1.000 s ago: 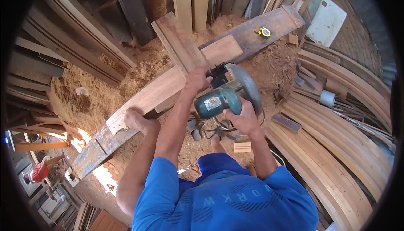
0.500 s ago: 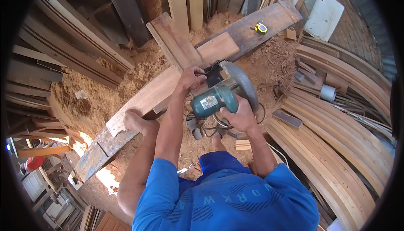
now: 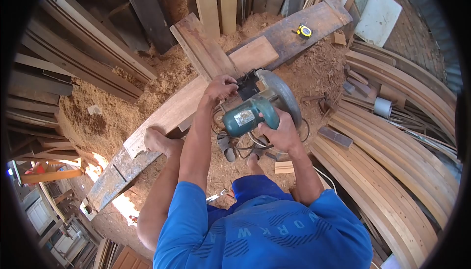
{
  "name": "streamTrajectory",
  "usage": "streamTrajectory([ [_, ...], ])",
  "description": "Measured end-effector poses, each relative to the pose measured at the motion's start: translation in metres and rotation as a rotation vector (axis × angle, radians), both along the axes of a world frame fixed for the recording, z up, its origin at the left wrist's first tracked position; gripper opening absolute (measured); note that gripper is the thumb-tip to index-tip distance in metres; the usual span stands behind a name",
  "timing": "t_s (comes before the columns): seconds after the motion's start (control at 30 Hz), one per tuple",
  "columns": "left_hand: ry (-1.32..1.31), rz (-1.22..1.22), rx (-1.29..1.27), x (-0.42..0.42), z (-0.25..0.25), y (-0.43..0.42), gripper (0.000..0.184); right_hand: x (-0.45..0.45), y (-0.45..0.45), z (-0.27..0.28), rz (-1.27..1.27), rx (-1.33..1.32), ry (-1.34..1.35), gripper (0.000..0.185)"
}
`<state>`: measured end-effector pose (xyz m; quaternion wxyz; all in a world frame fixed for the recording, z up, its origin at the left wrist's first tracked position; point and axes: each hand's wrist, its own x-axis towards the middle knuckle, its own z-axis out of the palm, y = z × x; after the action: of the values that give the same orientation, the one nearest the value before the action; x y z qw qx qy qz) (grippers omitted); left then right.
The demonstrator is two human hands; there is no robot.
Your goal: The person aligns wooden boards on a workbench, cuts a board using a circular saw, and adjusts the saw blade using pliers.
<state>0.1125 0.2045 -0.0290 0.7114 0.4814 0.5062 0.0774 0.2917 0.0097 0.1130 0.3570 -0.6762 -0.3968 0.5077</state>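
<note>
My right hand [image 3: 282,132] is wrapped round the rear handle of a green circular saw [image 3: 245,117], whose grey blade guard [image 3: 284,95] faces right. Just left of the saw's base, my left hand [image 3: 222,88] has its fingers curled together near the wood; what they hold, if anything, is too small to tell. A long light board [image 3: 169,114] lies on a dark, worn plank [image 3: 289,33]. Across it, angled to the upper left, rests a shorter brown board [image 3: 203,46]. My bare left foot [image 3: 159,141] presses on the light board's lower end.
A yellow tape measure [image 3: 304,31] lies on the plank's far end. Long boards [image 3: 378,185] are stacked at the right, and more timber [image 3: 206,4] stands at the back. Sawdust [image 3: 93,107] covers the floor. A cable and grey sandals [image 3: 226,147] lie below the saw.
The saw has shifted slightly left and down from its earlier place. My left hand has moved slightly left, away from the saw's front, and its fingers have curled.
</note>
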Motion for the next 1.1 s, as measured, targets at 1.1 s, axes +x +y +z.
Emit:
streamTrajectory([
  [1.1, 0.307, 0.185, 0.712, -0.014, 0.026, -0.046, 0.056, -0.008, 0.003, 0.002, 0.019, -0.035, 0.002, 0.04],
])
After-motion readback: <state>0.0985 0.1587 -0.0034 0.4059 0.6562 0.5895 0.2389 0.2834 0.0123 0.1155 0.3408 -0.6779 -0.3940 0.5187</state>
